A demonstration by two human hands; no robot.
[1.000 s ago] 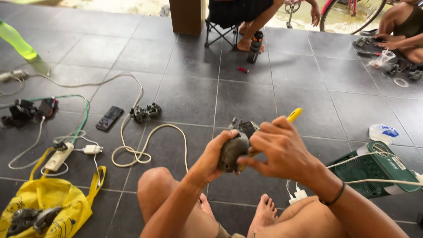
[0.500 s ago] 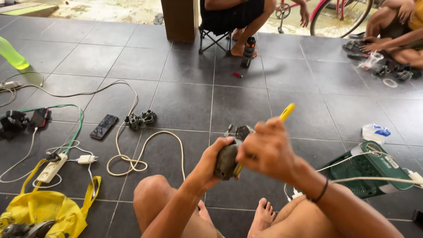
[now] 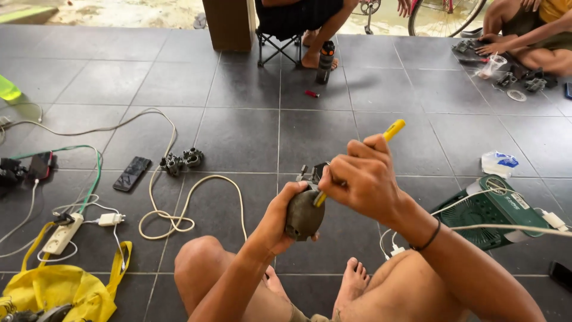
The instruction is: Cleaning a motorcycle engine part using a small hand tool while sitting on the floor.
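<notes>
My left hand [image 3: 279,222] grips a dark grey metal engine part [image 3: 304,213], rounded at the bottom, held above my knees. My right hand [image 3: 364,179] is closed around a yellow-handled tool [image 3: 393,130] whose tip touches the top of the part. The tool slants up to the right. More of the part's metal fittings [image 3: 311,173] stick out behind my fingers.
I sit on a grey tiled floor. A similar metal part [image 3: 182,160], a black phone [image 3: 131,173], cables, a white power strip [image 3: 61,233] and a yellow bag [image 3: 58,293] lie left. A green box [image 3: 490,210] is right. Other people sit at the far edge.
The view has tilted and drawn nearer. My right hand has shifted slightly with the yellow tool against the part; my left hand still holds the part.
</notes>
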